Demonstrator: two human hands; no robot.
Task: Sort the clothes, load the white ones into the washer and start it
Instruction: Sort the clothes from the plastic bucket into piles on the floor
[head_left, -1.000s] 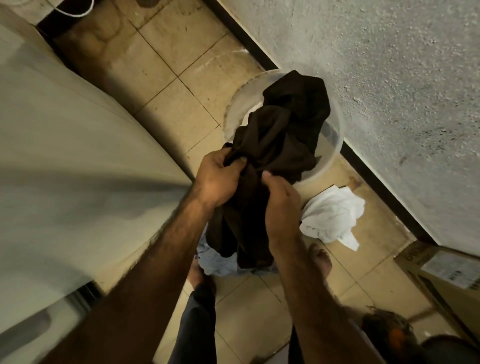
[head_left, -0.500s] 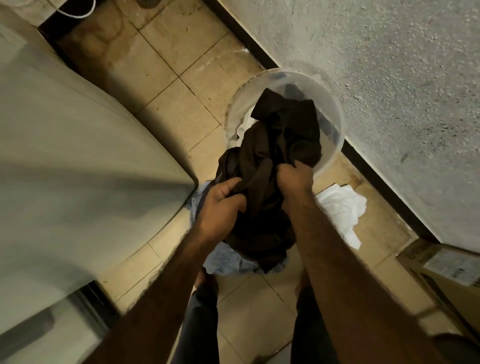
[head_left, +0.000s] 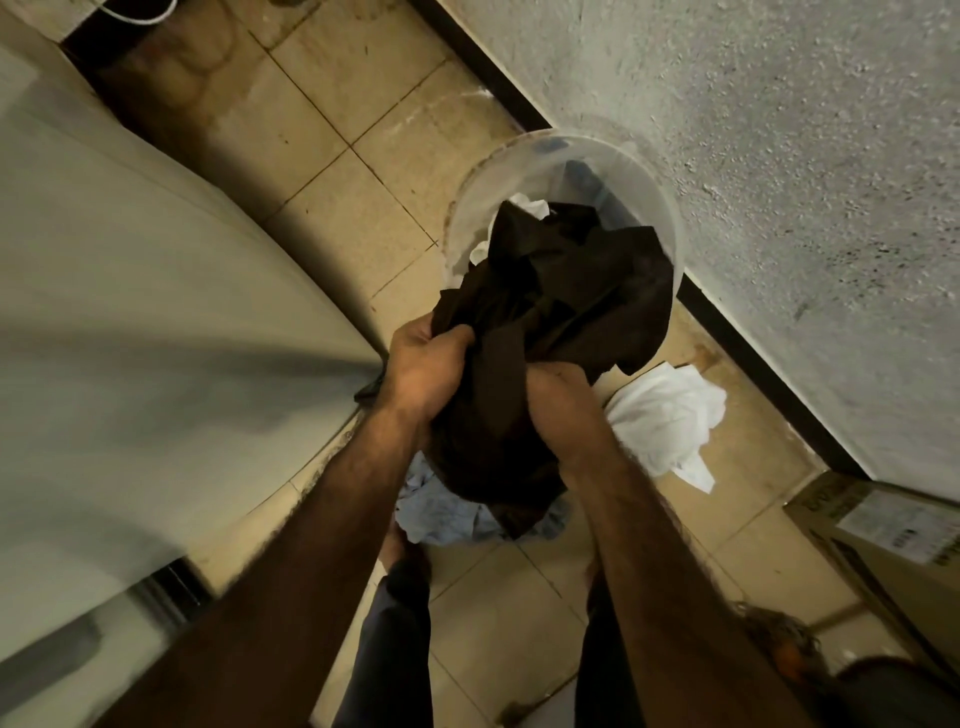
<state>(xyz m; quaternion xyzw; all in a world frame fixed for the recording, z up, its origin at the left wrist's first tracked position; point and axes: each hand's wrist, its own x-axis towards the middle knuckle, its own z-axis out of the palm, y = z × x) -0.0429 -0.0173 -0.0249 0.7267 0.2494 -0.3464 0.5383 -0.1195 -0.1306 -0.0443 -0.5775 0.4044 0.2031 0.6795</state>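
Now both hands bunch the dark garment (head_left: 561, 322) tighter than 1 second ago, left hand (head_left: 423, 364) and right hand (head_left: 558, 410) clenched in it, just short of the bucket (head_left: 467, 208); sorting continues, with a white cloth (head_left: 665, 415) on the floor beside the right hand.

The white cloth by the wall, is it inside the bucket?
No, the white cloth lies on the floor tiles beside the bucket.

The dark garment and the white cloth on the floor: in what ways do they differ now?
The dark garment is dark brown; the white cloth is white. The dark garment is held up, gripped by the left hand and right hand, while the white cloth lies untouched on the floor tiles. The dark garment hangs partly over the bucket; the white cloth lies beside it. Both are crumpled.
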